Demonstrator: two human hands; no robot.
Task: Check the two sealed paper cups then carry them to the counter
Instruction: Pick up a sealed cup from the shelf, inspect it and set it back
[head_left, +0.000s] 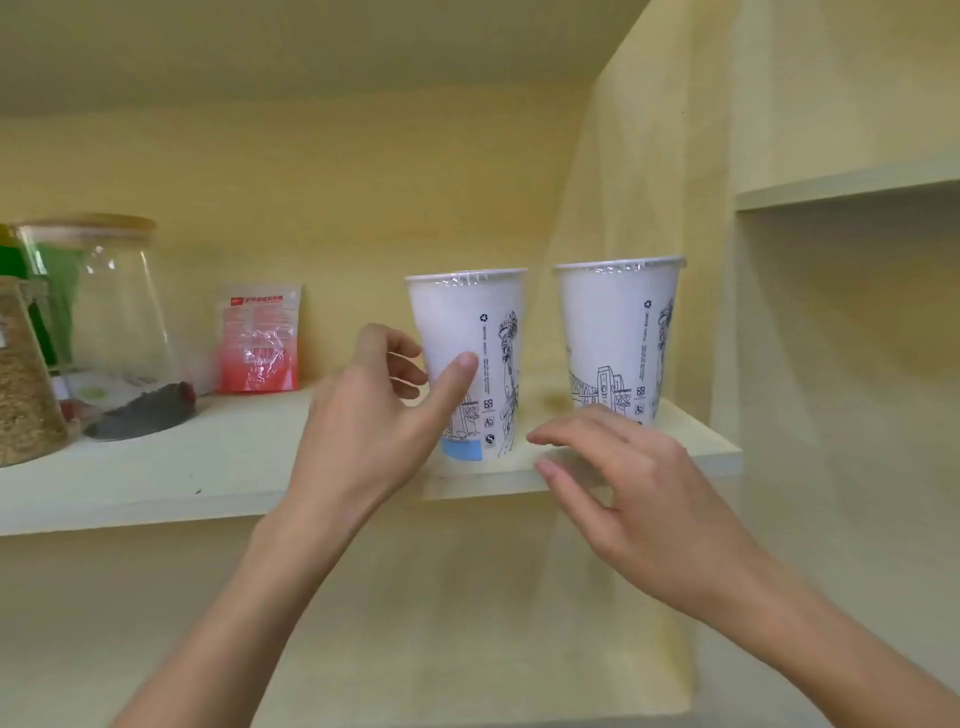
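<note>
Two white sealed paper cups with black line drawings stand upright on a pale wooden shelf (208, 478). The left cup (467, 322) has a blue patch near its base; the right cup (615, 327) stands close to the shelf's right end. My left hand (374, 415) is at the left cup's left side, thumb resting on its front and fingers curled toward its back, not closed around it. My right hand (628, 483) hovers open in front of the right cup's base, fingers spread and pointing left, holding nothing.
At the shelf's left stand a glass jar (114, 332) with a wooden lid and dark contents, a jar of grain (26, 384), and a red and white packet (260, 338) leaning on the back wall. A vertical panel (691, 208) closes the shelf on the right.
</note>
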